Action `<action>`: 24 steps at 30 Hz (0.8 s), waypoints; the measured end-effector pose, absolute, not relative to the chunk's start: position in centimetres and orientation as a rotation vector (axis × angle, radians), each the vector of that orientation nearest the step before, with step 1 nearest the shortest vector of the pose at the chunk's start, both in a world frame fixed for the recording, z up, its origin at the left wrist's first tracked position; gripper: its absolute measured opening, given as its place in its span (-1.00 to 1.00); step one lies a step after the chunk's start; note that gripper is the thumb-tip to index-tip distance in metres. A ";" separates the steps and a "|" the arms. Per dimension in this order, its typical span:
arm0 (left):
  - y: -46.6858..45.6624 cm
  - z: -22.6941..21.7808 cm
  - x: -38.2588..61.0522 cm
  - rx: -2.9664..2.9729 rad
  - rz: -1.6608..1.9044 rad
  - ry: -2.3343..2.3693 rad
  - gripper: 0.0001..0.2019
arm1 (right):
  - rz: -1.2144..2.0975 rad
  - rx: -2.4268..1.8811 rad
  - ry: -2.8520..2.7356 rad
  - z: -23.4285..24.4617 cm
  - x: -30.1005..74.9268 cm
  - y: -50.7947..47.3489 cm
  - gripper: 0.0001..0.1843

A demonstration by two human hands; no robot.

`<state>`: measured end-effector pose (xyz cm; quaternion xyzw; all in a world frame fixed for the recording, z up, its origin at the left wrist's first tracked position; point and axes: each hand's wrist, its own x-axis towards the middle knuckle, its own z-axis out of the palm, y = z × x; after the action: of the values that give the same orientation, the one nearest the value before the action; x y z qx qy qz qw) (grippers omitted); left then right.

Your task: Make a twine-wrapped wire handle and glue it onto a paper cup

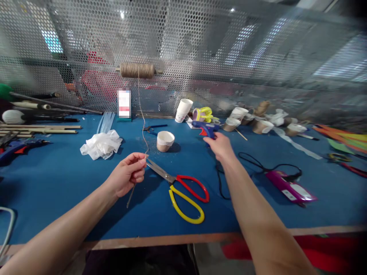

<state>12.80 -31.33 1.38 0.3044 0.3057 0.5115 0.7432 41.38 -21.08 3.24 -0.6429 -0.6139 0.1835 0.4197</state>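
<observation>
My left hand [129,173] pinches a length of brown twine [142,126] that runs up to a spool [137,70] on a rod at the mesh panel; its loose end hangs below the fingers. Just right of that hand lie scissors [169,178] with one red and one yellow handle, their tips close to the fingertips. My right hand [220,146] is closed round a blue glue gun [207,129] with a red trigger. Between the hands, farther back, stands a paper cup [165,141] with a brown lower part and a white rim.
Crumpled white plastic [101,145] lies at left, beside bamboo sticks [57,129] and another blue tool. Blue-handled pliers [155,128] rest behind the cup. White stacked cups [183,110] stand at the mesh. A purple power strip [291,187] with a black cable lies at right.
</observation>
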 end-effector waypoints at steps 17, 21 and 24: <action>-31.3 1.0 13.2 0.769 1.313 0.843 -0.82 | 1.031 -1.183 -1.753 3.6 33.9 -30.6 -0.84; -31.2 0.7 13.3 0.762 1.325 0.858 -0.83 | 0.811 -1.210 -1.817 3.4 33.4 -31.4 -0.88; -31.2 0.6 13.4 0.777 1.335 0.882 -0.83 | 0.657 -1.154 -1.891 2.7 33.3 -31.7 -0.92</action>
<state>13.36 -31.21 0.56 0.3391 0.3853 0.5831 0.6298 33.35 -31.72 2.66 -0.4569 -0.7487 0.2602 0.4038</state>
